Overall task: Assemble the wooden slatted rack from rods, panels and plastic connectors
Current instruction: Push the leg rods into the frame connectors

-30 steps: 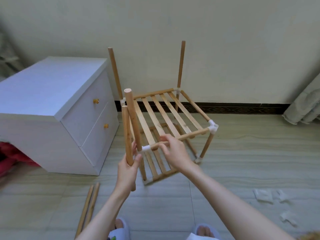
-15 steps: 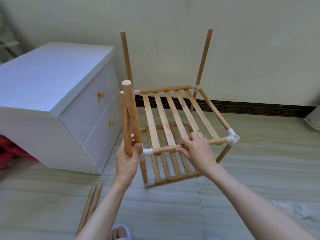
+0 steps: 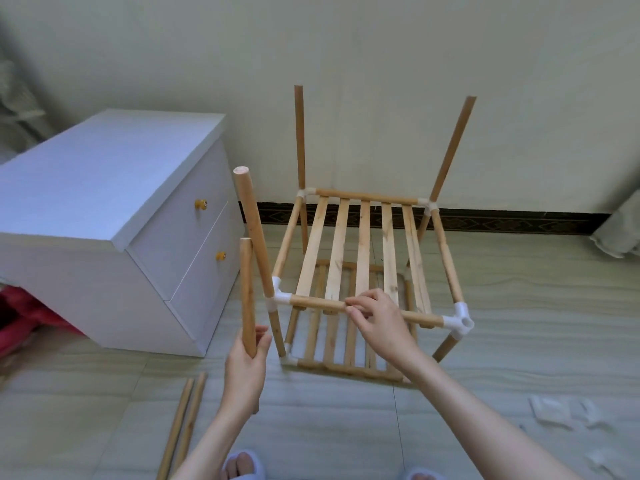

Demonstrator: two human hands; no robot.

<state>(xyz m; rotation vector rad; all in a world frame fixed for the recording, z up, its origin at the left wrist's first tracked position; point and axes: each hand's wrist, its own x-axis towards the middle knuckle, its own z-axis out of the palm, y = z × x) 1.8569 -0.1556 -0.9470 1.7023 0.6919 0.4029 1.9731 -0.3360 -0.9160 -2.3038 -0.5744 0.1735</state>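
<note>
Loose rod (image 3: 248, 296), gripped in left hand (image 3: 247, 362), now drawn clear of seated upright (image 3: 254, 233). Right hand (image 3: 375, 318) pinching front rail (image 3: 363, 310). Open near-right connector (image 3: 459, 320) presumably next.

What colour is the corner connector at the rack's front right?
White plastic connector, against the tan wooden rods; clearest in the head view.

Frame edges and hands hide parts of a half-built rack

The right hand (image 3: 375, 322) covers the middle of the front rail (image 3: 313, 302); the left hand (image 3: 247, 355) hides the lower end of a loose rod (image 3: 246, 289). At 7 o'clock two spare rods (image 3: 187, 414) and at 6 o'clock the slippers (image 3: 254, 462) run off the bottom edge. At 4 o'clock, pale plastic pieces (image 3: 554, 412) are too blurred to identify.
</note>
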